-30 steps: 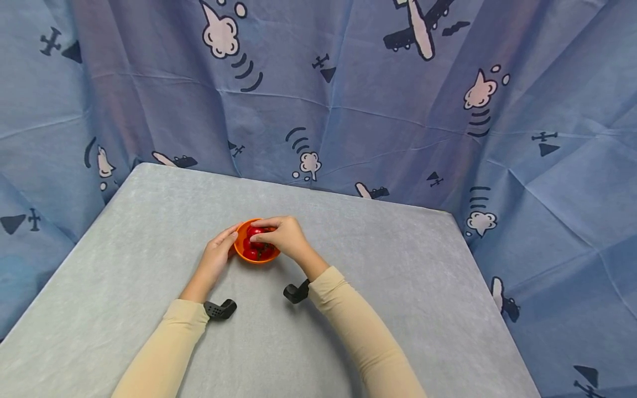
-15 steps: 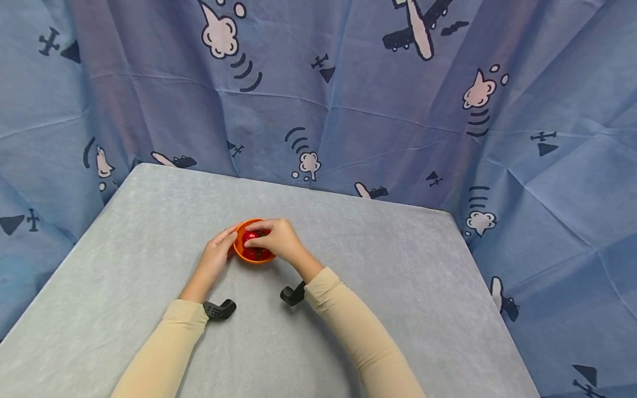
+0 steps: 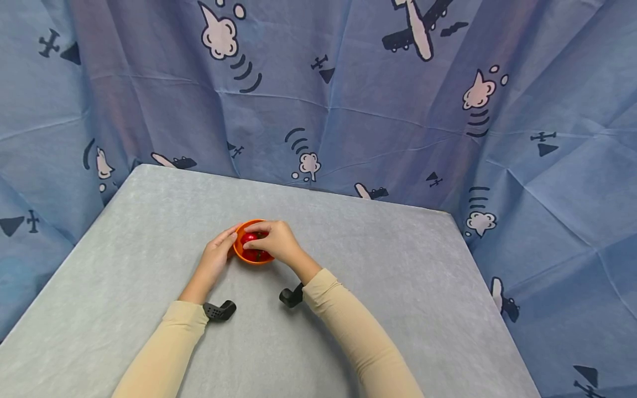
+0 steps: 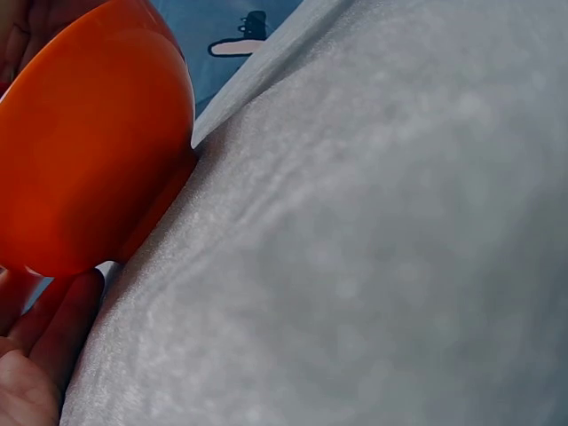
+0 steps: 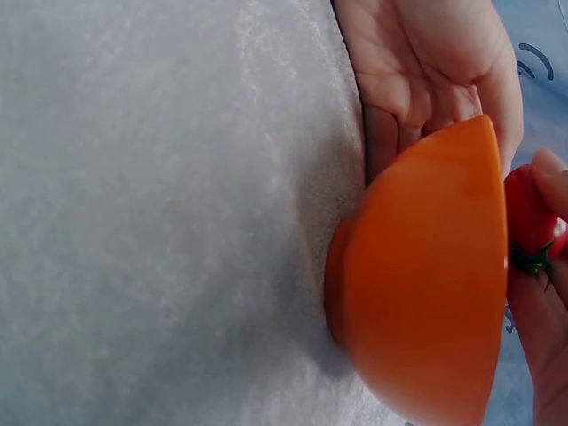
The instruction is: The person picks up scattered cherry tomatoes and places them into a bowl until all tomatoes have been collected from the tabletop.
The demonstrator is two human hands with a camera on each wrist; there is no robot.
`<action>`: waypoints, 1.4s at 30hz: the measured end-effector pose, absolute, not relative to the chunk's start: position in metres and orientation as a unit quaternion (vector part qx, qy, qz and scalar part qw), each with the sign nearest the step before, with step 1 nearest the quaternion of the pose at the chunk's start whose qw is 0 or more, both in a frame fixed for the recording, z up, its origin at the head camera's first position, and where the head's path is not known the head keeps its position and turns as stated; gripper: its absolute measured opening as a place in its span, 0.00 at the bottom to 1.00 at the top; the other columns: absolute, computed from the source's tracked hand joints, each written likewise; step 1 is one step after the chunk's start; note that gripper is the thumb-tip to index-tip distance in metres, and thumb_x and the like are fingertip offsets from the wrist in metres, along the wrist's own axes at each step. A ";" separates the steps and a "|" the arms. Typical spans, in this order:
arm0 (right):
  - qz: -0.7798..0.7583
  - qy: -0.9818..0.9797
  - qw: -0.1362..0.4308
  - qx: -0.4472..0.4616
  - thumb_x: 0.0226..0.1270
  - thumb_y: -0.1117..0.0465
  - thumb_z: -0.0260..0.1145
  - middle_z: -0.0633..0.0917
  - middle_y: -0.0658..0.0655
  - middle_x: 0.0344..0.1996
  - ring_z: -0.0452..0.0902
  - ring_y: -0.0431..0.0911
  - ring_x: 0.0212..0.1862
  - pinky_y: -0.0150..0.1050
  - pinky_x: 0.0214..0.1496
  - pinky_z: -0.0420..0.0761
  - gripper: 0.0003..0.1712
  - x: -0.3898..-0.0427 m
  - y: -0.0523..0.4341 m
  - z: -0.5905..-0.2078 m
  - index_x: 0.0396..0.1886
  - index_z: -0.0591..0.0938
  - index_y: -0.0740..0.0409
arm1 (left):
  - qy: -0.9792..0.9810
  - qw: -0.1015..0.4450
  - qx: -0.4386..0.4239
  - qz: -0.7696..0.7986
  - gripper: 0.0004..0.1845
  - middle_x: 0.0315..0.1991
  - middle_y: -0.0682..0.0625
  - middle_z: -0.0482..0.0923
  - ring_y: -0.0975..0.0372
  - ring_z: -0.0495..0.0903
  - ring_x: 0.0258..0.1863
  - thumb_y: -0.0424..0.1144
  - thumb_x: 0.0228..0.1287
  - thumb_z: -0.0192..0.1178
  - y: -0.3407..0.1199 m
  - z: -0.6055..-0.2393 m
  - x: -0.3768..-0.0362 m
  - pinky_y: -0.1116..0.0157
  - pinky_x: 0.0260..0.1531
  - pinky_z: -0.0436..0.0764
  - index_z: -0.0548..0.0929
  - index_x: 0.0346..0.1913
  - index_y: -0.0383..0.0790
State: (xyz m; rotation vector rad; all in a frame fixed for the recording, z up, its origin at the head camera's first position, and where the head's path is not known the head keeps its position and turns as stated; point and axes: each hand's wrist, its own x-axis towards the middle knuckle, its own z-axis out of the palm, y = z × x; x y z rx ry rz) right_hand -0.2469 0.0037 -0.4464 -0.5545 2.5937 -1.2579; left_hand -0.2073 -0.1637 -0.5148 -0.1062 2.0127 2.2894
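Orange bowl [image 3: 242,253] of red tomatoes set mid-table [image 3: 398,265]. One tomato [image 3: 250,237] pinched over bowl by right hand [image 3: 276,241]. Bowl's left side touched by left hand [image 3: 217,255], fingers relaxed. No readable writing seen.

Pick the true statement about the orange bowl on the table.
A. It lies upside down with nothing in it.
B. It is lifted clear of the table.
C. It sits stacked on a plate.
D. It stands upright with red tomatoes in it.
D: the bowl stands on the grey table with red tomatoes inside, the left hand against its side and the right hand pinching one tomato.
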 end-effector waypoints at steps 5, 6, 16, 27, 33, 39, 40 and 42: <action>-0.428 0.876 0.103 -0.197 0.54 0.58 0.79 0.90 0.51 0.45 0.83 0.45 0.53 0.31 0.53 0.83 0.19 -0.248 0.005 -0.449 0.47 0.90 0.52 | 0.662 0.047 -0.037 0.747 0.25 0.74 0.42 0.65 0.85 0.73 0.52 0.44 0.81 0.43 -0.164 -0.514 -0.207 0.85 0.54 0.73 0.65 0.74 0.38; -0.427 0.877 0.102 -0.198 0.54 0.59 0.79 0.90 0.51 0.45 0.83 0.44 0.53 0.30 0.52 0.84 0.18 -0.248 0.005 -0.449 0.47 0.90 0.52 | 0.661 0.046 -0.037 0.748 0.25 0.74 0.42 0.65 0.85 0.73 0.52 0.43 0.81 0.43 -0.164 -0.514 -0.207 0.85 0.54 0.73 0.65 0.74 0.37; -0.466 0.861 0.090 -0.185 0.54 0.61 0.79 0.90 0.54 0.47 0.81 0.47 0.57 0.35 0.57 0.84 0.18 -0.244 0.014 -0.446 0.47 0.90 0.55 | 0.661 0.046 -0.041 0.748 0.25 0.75 0.45 0.64 0.68 0.69 0.68 0.43 0.80 0.43 -0.162 -0.513 -0.207 0.85 0.56 0.72 0.65 0.74 0.38; -0.552 0.825 0.067 -0.107 0.57 0.59 0.77 0.89 0.52 0.49 0.80 0.45 0.59 0.41 0.63 0.81 0.16 -0.233 0.039 -0.448 0.46 0.90 0.53 | 0.667 0.044 -0.044 0.742 0.25 0.75 0.45 0.63 0.57 0.62 0.75 0.42 0.80 0.43 -0.162 -0.514 -0.206 0.84 0.56 0.72 0.65 0.74 0.38; -0.622 0.778 0.005 -0.086 0.65 0.59 0.70 0.89 0.61 0.48 0.85 0.50 0.54 0.41 0.59 0.84 0.14 -0.221 0.063 -0.446 0.47 0.89 0.62 | 0.675 0.043 -0.045 0.735 0.26 0.76 0.47 0.63 0.58 0.62 0.75 0.44 0.80 0.43 -0.161 -0.514 -0.211 0.84 0.57 0.72 0.65 0.75 0.40; -0.676 0.733 -0.017 -0.070 0.71 0.63 0.65 0.87 0.69 0.48 0.85 0.53 0.53 0.37 0.57 0.84 0.15 -0.212 0.089 -0.455 0.46 0.86 0.72 | 0.672 0.048 -0.049 0.737 0.26 0.76 0.46 0.62 0.58 0.62 0.74 0.43 0.81 0.43 -0.162 -0.511 -0.206 0.86 0.54 0.72 0.64 0.75 0.39; -0.679 0.731 -0.019 -0.064 0.71 0.63 0.64 0.87 0.70 0.48 0.85 0.54 0.54 0.37 0.57 0.84 0.15 -0.211 0.094 -0.457 0.46 0.86 0.73 | 0.673 0.051 -0.050 0.736 0.26 0.76 0.46 0.62 0.58 0.62 0.74 0.43 0.81 0.42 -0.161 -0.511 -0.205 0.87 0.53 0.72 0.64 0.75 0.39; -0.678 0.732 -0.031 -0.054 0.73 0.62 0.62 0.86 0.70 0.49 0.84 0.56 0.55 0.37 0.57 0.83 0.16 -0.210 0.104 -0.458 0.47 0.86 0.73 | 0.676 0.052 -0.051 0.734 0.26 0.76 0.46 0.61 0.58 0.61 0.74 0.44 0.81 0.42 -0.161 -0.510 -0.204 0.87 0.52 0.72 0.64 0.75 0.39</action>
